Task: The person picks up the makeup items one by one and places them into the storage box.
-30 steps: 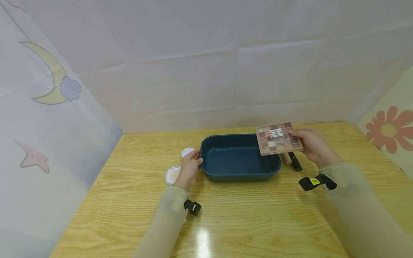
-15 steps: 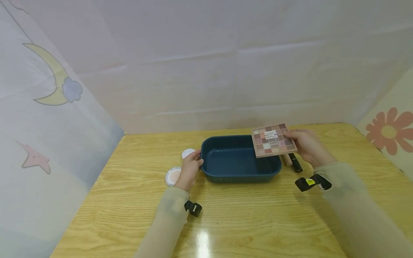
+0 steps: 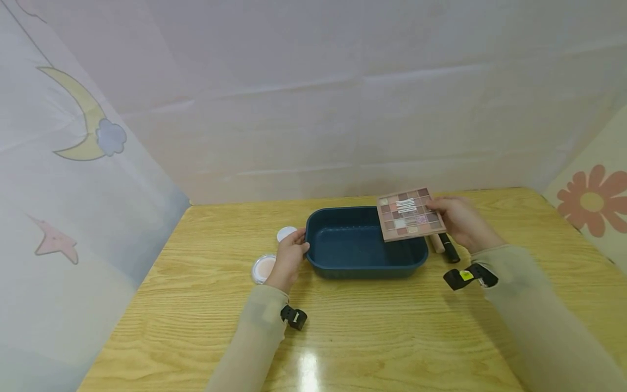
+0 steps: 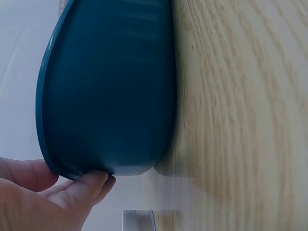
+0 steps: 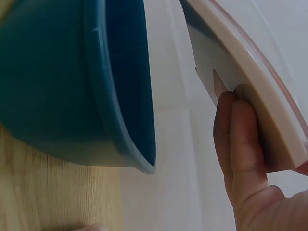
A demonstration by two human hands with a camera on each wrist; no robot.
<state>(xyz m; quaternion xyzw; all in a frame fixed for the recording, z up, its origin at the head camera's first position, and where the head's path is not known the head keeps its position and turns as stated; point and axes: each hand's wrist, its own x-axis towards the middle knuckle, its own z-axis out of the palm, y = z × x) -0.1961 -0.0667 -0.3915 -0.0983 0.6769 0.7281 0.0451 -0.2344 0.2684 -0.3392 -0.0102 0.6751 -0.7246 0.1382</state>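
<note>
A dark blue rectangular basin (image 3: 350, 239) with rounded corners stands on the wooden table. My left hand (image 3: 289, 258) grips its left end, thumb over the rim and fingers against the outer wall, as the left wrist view shows on the basin (image 4: 108, 91). My right hand (image 3: 462, 220) holds a square eyeshadow palette (image 3: 409, 215) by its right edge, thumb on top and fingers beneath. The palette hangs tilted over the basin's right end. In the right wrist view, a gap separates the palette (image 5: 260, 82) from the basin's rim (image 5: 108, 86).
Left of the basin lie a round compact (image 3: 263, 268) and a white round item (image 3: 286, 233), both partly covered by the left hand. A black tube (image 3: 448, 249) and a beige tube (image 3: 436, 243) lie at the right end. A fabric backdrop rises behind the table (image 3: 367, 332).
My right hand has carried the palette leftward, further over the basin. The left hand keeps its grip on the basin's left end.
</note>
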